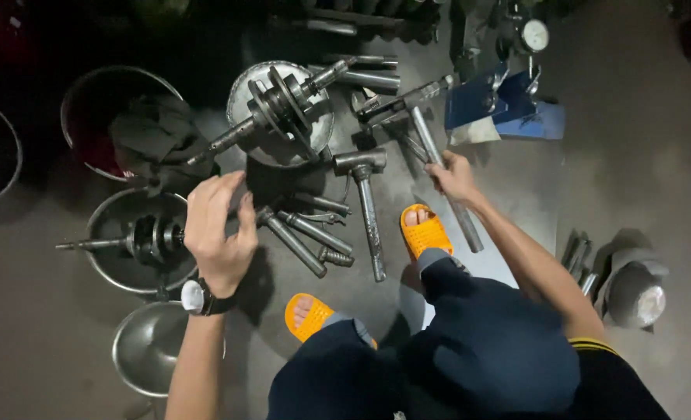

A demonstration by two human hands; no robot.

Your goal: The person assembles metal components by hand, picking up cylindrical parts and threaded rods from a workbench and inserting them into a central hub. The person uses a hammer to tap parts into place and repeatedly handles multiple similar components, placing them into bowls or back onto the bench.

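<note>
Crouched over a dark floor strewn with steel parts, both hands out among them.

Right of centre, the right hand (453, 177) is closed around a long steel bar (448, 183) that runs slanting from upper centre toward lower right; it looks heavy, rigid and probably oily, best gripped mid-length as it is. At left centre the left hand (221, 229), wrist bent, fingers loosely spread and holding nothing, hovers beside a metal bowl (112, 268) with a shafted part, near loose sockets (306, 233).
</note>
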